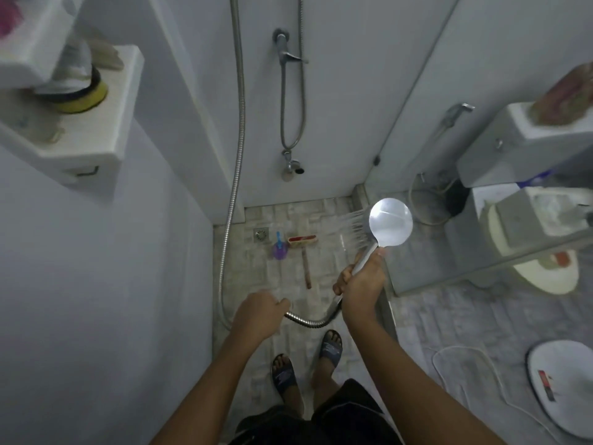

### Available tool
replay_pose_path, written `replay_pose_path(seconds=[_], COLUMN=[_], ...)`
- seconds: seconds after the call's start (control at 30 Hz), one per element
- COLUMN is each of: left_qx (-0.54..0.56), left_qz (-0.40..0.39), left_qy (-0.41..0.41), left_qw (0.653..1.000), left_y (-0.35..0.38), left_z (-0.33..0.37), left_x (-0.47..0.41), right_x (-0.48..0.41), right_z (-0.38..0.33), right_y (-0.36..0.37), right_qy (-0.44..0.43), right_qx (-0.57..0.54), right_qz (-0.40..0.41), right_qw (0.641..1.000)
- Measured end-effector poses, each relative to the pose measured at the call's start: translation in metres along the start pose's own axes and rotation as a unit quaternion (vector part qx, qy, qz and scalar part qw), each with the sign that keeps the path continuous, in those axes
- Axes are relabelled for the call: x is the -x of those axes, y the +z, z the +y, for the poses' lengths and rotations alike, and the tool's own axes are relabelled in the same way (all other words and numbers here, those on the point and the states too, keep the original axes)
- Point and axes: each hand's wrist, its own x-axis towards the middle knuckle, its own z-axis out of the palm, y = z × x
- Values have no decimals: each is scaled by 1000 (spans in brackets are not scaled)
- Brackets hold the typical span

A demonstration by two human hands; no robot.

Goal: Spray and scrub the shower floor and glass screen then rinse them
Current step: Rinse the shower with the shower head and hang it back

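I'm gripping the shower head [390,227] handle in my right hand [361,282]; my left hand [258,311] is clutching its hose [313,320].

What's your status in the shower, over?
Right hand grips shower head, water spraying. Left hand holds hose. Brush and purple bottle lie on shower floor near drain.

Silver shower head [391,226] sprays over the tiled floor [324,216], where a brush [303,240] and purple bottle [280,249] rest side by side; glass screen [430,248] stands right.
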Motion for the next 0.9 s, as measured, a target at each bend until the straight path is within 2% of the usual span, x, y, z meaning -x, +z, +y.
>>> replay_pose_path(seconds=[0.17, 0.9], left_qx=[19, -5], left_qz=[-1, 1], left_qy=[8, 17], left_qw=[1000, 1000], left_y=[4, 8], left_z=[14, 29], left_x=[-8, -9], right_x=[-4, -4], right_z=[-20, -30], right_y=[-4, -14], right_qy=[-60, -106], right_qx=[2, -7], right_qz=[-12, -16], right_qw=[998, 994])
